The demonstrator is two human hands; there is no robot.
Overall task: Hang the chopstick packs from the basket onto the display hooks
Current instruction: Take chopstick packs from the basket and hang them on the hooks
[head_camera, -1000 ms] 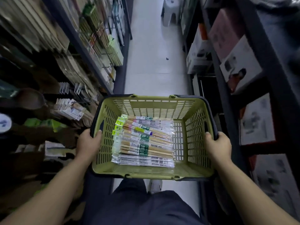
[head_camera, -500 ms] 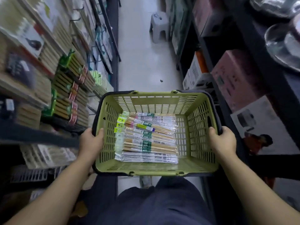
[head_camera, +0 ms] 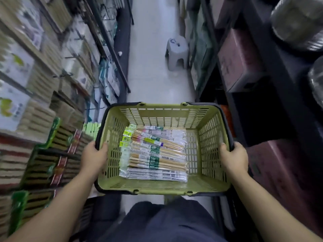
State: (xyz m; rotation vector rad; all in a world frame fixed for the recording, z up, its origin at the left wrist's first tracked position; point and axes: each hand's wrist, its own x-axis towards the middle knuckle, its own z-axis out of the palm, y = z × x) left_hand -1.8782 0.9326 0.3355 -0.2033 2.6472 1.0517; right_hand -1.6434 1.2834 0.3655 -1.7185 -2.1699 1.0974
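I hold a green plastic basket (head_camera: 164,112) with dark handles out in front of me in a shop aisle. My left hand (head_camera: 94,157) grips its left rim and my right hand (head_camera: 234,158) grips its right rim. Several clear chopstick packs (head_camera: 154,153) with green labels lie stacked flat on the basket's floor, their hang tabs pointing left. Display hooks (head_camera: 68,75) stick out of the blurred shelving on the left, with wooden packs hanging there.
Boxed goods and stacked chopstick cartons (head_camera: 43,165) fill the left shelves. Dark shelving with maroon boxes (head_camera: 239,60) and metal pots (head_camera: 297,21) lines the right. A grey plastic stool (head_camera: 177,53) stands on the pale aisle floor ahead.
The basket and both hands have risen past the lower shelves, and the view has tilted farther up the aisle. Both grips on the rim are unchanged.
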